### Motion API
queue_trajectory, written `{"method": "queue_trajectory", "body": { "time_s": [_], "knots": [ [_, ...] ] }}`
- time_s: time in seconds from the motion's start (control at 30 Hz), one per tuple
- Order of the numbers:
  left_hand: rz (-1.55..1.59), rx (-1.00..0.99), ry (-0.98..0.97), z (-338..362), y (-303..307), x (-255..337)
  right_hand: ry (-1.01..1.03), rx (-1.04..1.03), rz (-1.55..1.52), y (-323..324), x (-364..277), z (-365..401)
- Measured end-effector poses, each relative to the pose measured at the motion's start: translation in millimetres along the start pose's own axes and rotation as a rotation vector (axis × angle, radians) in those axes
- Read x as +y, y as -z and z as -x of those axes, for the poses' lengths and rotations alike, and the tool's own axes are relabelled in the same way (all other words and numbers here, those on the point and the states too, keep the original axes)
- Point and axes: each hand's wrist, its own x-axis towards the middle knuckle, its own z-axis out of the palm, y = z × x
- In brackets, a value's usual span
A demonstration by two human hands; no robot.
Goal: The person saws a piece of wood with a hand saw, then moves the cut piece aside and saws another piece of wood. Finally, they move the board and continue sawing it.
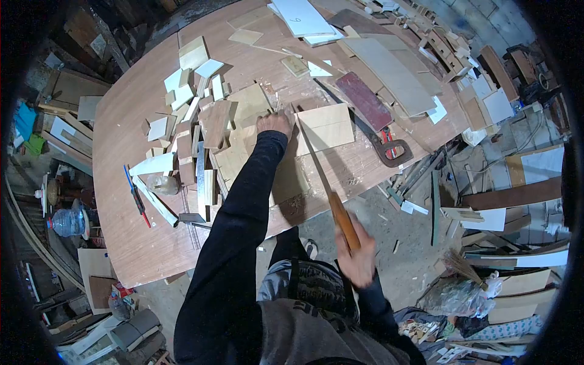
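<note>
Nearest, the wooden handle of the saw (322,176) is wrapped by the closed grip of the right hand (358,258), off the desk's (128,243) near edge. The narrow blade is angled away over the desk, along the left edge of the pale board (328,128). Just left of the blade's far end, the left hand (277,123) is pressed down with bent fingers; whether anything is gripped cannot be told. To the right, a clamp (396,159) is seen; farther off, a dark red board (364,100) and white panels (298,18) are laid.
</note>
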Motion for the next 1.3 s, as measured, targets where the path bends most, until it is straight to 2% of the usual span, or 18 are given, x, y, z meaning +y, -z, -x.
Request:
{"method": "queue_trajectory", "body": {
  "time_s": [0.07,0.17,0.2,0.23,0.3,0.43,0.5,0.7,0.8,0.87,0.93,1.0,1.1,1.13,1.17,1.23,1.27,1.3],
  "knots": [
    [-0.057,-0.033,-0.031,5.3,3.3,-8.0,0.141,0.013,0.062,-12.0,-10.1,-29.1],
    [-0.053,0.06,0.088,3.6,4.8,-8.9,0.124,0.11,-0.054,-17.2,11.2,-41.8],
    [-0.09,0.141,-0.018,0.7,-5.3,-16.5,0.188,0.096,-0.035,-11.6,24.0,-41.8],
    [-0.089,0.141,-0.014,2.9,-2.0,-16.4,0.188,0.092,-0.033,-10.7,28.3,-32.6],
    [-0.118,0.011,-0.035,-6.7,2.4,-6.6,0.097,0.019,-0.071,-7.0,35.1,-27.3],
    [-0.014,-0.073,0.1,-9.3,-12.1,-16.6,0.2,0.07,-0.022,-30.2,70.9,-23.8],
    [0.006,-0.054,0.125,-6.9,-14.6,-17.2,0.151,0.024,-0.015,-34.8,82.9,-19.9],
    [0.004,-0.096,0.137,-7.0,-6.1,-12.6,0.035,-0.013,0.047,9.5,3.6,13.9],
    [0.013,-0.012,0.064,-9.4,-2.2,-6.8,-0.024,-0.008,0.117,23.0,-27.9,15.9],
    [-0.03,0.086,-0.142,-4.1,-4.4,-9.0,0.036,-0.001,0.106,12.7,-31.0,-11.6],
    [-0.04,0.14,-0.11,-0.5,-1.2,-12.9,0.07,-0.08,0.094,9.5,-41.3,-34.2],
    [-0.032,0.216,-0.089,-6.6,3.0,-4.3,0.068,-0.011,0.075,-0.2,-33.3,-32.3],
    [-0.073,0.116,-0.159,-4.5,15.6,-13.2,0.046,0.041,0.034,-5.9,-16.9,-20.4],
    [-0.044,-0.006,-0.141,-4.6,23.1,-13.5,0.101,0.068,0.041,-7.7,-3.2,-15.8],
    [-0.05,-0.007,-0.148,-1.8,36.3,-12.4,0.149,0.101,0.047,-9.5,10.5,-10.2],
    [0.01,-0.233,-0.216,5.1,60.7,-10.8,0.135,0.099,0.029,-9.3,26.4,-1.6],
    [0.004,-0.229,-0.221,6.5,64.6,-9.8,0.117,0.085,0.026,-8.2,29.0,1.8],
    [0.014,-0.331,-0.192,10.7,68.3,-10.1,0.097,0.064,0.024,-6.7,32.3,7.7]
  ]
}}
